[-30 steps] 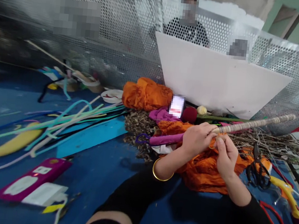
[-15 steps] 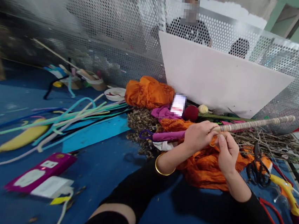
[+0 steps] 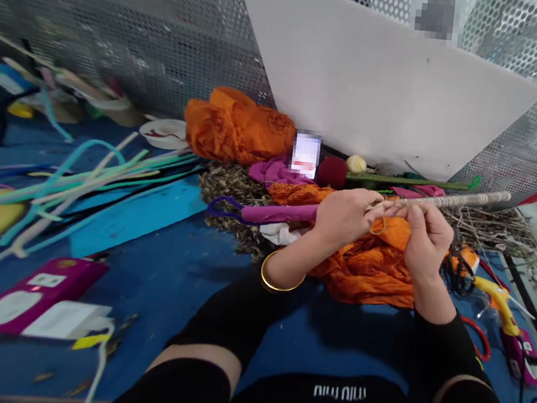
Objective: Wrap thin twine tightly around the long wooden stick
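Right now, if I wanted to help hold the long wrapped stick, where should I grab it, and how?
I'd try the far end of the wrapped stick, pinching it from the right. It looks thin and straight, and that end pokes out past the right hand with no fingers on it.

The white board (image 3: 379,79) stands before the perforated metal screen (image 3: 123,29). Near the lower edge of the board there are a phone (image 3: 306,151), its lit screen blurred, and a dark red ball (image 3: 332,171). On the left of the board lie an orange bundle (image 3: 238,126), a light blue sheet (image 3: 152,222) and a purple power strip (image 3: 76,277). Nearer than the board, on its right side, lies a yellow glue gun (image 3: 497,292).
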`<control>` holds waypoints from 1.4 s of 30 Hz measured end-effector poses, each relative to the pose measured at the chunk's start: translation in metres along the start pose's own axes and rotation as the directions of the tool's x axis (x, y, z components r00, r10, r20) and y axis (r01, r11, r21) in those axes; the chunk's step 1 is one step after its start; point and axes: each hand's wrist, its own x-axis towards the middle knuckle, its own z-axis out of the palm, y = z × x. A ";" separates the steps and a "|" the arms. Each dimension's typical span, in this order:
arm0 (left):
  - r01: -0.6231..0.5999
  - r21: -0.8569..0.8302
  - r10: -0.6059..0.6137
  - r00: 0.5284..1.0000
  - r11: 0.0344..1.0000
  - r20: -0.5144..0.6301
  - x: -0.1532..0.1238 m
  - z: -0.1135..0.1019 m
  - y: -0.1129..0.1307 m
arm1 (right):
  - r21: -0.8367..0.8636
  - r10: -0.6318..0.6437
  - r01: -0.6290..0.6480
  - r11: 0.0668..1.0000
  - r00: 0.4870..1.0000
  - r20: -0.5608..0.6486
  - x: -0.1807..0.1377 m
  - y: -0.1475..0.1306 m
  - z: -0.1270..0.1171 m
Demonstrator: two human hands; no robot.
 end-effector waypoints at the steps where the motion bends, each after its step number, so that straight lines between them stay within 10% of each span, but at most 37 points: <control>1: -0.008 0.017 0.007 1.000 1.000 0.009 0.000 0.000 0.000 | -0.017 -0.007 0.007 1.000 1.000 0.001 0.003 0.000 -0.003; 30: -0.188 0.161 0.168 0.977 0.969 0.130 -0.002 -0.009 -0.002 | 0.032 0.006 -0.004 0.999 0.999 -0.040 0.019 0.016 -0.009; 42: -0.569 0.399 0.601 0.797 0.719 0.054 -0.005 0.008 -0.010 | -0.018 0.312 -0.311 0.950 0.950 0.005 0.028 0.026 -0.013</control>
